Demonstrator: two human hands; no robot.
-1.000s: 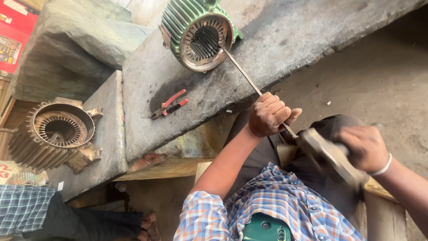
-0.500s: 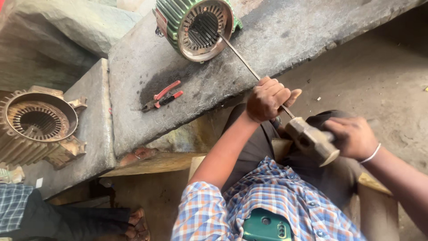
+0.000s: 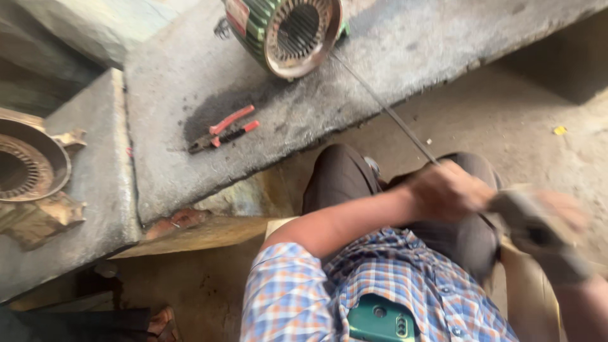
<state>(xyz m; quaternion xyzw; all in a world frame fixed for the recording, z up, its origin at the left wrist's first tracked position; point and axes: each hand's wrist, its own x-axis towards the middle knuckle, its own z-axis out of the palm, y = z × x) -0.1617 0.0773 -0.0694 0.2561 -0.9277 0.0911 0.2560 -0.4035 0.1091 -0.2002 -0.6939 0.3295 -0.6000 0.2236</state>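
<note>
1. Nearest, low in view: one checked shirt (image 3: 380, 285) with one green phone (image 3: 380, 320) in its chest pocket, and two knees in dark trousers (image 3: 345, 174) under the hands.
2. Two hands counted. Left hand (image 3: 446, 190) closed into a fist around the near end of one long thin metal rod (image 3: 386, 111); blurred, but the grip reads as fully wrapped.
3. Right hand (image 3: 563, 212) just beside the left, on its right, heavily blurred; curled about the handle of one hammer (image 3: 529, 221), whose head sits between the two hands, close to the rod's near end. Touching the rod or not: cannot tell.
4. Rod's long axis diagonal: from the left fist up and away to the left, far tip pointing at the rim of the green motor housing (image 3: 285, 31). Tip touching or inside the rim: cannot tell, too blurred.
5. Beyond the knees, left of the left hand: one grey concrete slab (image 3: 443, 44), with one pair of red-handled pliers (image 3: 225, 130) lying flat, well apart from the rod.
6. Farthest from the left hand along the rod: one green ribbed motor housing on its side, open mouth facing the hands.
7. Far left, well apart from both hands: one second, bare-metal motor housing (image 3: 28, 168) on a lower slab (image 3: 95, 209).
</note>
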